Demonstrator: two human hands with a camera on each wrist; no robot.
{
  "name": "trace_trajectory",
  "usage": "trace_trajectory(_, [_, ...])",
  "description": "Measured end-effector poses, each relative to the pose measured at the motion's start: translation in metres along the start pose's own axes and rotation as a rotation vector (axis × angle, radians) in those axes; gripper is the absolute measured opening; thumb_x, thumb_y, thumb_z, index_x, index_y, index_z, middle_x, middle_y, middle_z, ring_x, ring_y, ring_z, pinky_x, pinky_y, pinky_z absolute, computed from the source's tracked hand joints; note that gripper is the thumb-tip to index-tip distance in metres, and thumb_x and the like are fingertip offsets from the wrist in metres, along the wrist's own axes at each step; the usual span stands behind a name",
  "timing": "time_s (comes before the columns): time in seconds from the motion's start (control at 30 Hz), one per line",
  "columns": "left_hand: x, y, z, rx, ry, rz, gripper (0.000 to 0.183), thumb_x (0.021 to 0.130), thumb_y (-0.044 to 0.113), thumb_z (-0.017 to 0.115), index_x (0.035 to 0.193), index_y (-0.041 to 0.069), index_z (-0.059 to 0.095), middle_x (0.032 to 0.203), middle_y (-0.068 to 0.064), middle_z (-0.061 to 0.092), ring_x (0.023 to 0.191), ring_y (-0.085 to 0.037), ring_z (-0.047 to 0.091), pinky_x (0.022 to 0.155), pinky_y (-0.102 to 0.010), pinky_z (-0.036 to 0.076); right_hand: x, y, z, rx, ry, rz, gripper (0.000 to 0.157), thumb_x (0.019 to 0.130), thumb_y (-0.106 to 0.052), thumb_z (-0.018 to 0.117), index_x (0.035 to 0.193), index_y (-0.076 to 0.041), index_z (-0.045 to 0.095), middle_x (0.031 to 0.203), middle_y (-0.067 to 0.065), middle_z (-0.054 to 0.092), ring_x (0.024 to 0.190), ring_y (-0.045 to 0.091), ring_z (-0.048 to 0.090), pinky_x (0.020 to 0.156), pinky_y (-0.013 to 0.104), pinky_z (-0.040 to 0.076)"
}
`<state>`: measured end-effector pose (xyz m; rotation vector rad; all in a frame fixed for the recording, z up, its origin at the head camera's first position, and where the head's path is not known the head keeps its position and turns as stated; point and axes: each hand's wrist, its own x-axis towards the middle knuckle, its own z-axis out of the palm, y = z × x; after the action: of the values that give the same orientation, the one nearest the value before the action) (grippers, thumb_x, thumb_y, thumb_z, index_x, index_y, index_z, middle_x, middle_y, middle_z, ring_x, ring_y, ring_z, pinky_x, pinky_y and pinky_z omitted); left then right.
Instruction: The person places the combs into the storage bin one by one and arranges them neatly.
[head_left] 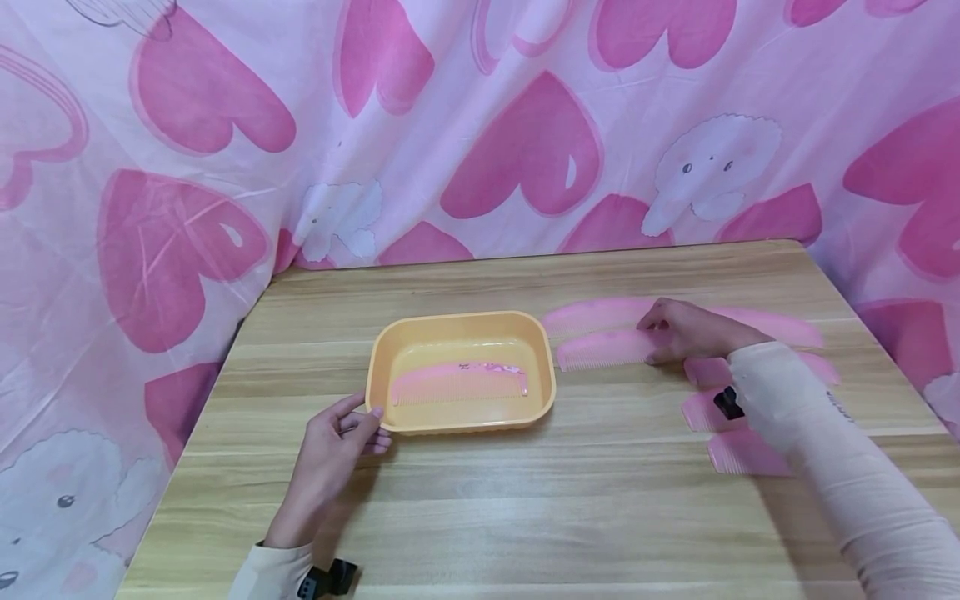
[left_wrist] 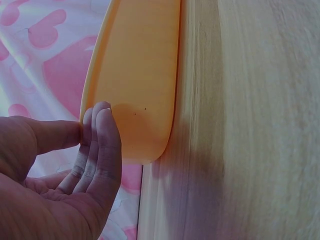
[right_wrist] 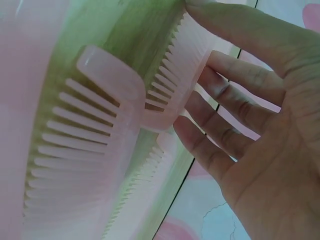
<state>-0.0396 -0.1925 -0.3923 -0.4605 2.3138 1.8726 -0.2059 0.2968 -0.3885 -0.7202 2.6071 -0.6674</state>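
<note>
A yellow-orange plastic basin [head_left: 377,367] stands on the table with one pink comb [head_left: 457,385] lying inside it. My left hand [head_left: 333,446] pinches the basin's near left corner, thumb on the rim and fingers against the outer wall. To the right of the basin, my right hand [head_left: 690,329] holds a pale pink comb [head_left: 603,350] by its right part. In the right wrist view, the thumb is on the tooth side of that comb [right_wrist: 185,67] and the fingertips meet its spine. Whether it touches the table I cannot tell.
More pink combs lie around the right hand: one behind the held comb [head_left: 600,312], another at the back right [head_left: 776,325], and several nearer [head_left: 746,454], partly hidden by the sleeve. A heart-patterned curtain [head_left: 525,150] hangs behind the wooden table [head_left: 487,517].
</note>
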Motion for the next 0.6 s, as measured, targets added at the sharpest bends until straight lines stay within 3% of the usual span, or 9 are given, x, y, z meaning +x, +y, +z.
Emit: trace_trajectory(0.6, [-0.0003,0.0022,-0.0015,0.064,0.006,-0.036,0.053,0.104,0.016,0.061,0.150,-0.002,0.042,0.096,-0.014,0.073,0.080,-0.019,0.072,0.075,-0.028,0.064,0.0043,0.0040,0.0023,-0.018,0.013,0.019,0.056,0.073,-0.022,0.092,0.113,0.009,0.067,0.105,0.014,0.064,0.099,0.028,0.060,0.088,0.047,0.054])
